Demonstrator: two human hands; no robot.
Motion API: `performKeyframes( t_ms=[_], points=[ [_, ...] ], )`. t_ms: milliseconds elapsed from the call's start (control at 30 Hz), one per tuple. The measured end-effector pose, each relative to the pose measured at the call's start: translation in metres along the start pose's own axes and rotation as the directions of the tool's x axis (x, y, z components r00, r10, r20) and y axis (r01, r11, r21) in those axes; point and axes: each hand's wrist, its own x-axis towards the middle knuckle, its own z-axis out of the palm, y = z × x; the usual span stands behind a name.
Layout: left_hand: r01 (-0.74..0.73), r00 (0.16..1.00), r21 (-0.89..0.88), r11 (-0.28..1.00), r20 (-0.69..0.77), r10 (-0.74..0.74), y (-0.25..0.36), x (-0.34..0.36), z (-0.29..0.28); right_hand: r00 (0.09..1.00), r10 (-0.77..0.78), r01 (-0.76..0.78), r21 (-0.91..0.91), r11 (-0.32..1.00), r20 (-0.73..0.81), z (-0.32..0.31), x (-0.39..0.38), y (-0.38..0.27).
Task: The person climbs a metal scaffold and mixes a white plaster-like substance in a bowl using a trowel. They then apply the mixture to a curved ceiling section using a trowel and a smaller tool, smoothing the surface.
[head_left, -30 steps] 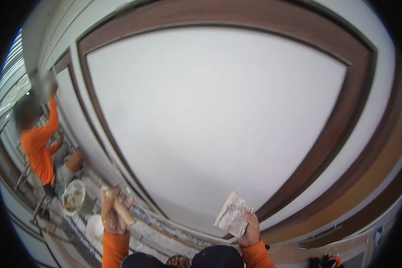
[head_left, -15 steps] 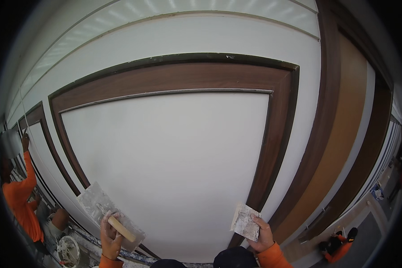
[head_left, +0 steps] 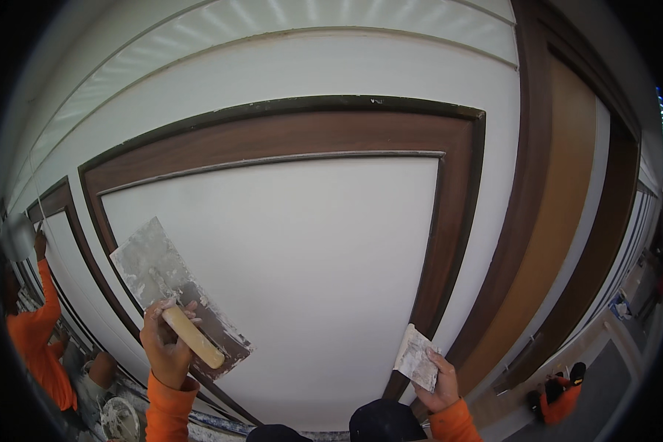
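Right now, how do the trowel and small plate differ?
The trowel is larger than the small plate. The trowel, in the left hand, has a pale bar handle; the small plate, in the right hand, shows none. Both carry whitish residue.

One wide trowel (head_left: 188,283) with one pale handle (head_left: 195,340), lower left of the frame; one small scraper (head_left: 414,357), lower right of centre. Two brown frames: one large (head_left: 295,136) in the middle, one partly seen (head_left: 54,199) at left. One bucket (head_left: 135,418), lower left. Two other people in orange: one (head_left: 37,339) far left, one (head_left: 561,398) lower right.
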Motion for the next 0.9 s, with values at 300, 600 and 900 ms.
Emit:
performKeyframes(
  t_ms=[300,600,900],
  points=[
    [-0.167,0.926,0.359,0.918,0.378,0.021,0.012,0.035,0.037,0.989,-0.087,0.081,-0.05,0.995,-0.124,-0.02,-0.022,-0.007],
    [-0.286,0.908,0.407,0.868,0.405,0.109,0.05,0.034,0.06,0.919,-0.298,0.276,-0.12,0.954,-0.257,-0.029,-0.078,-0.057],
    [0.135,0.459,0.023,0.991,0.885,-0.083,0.091,0.062,0.099,0.925,-0.324,0.333,0.012,0.943,-0.197,-0.048,-0.044,-0.063]
  ],
)
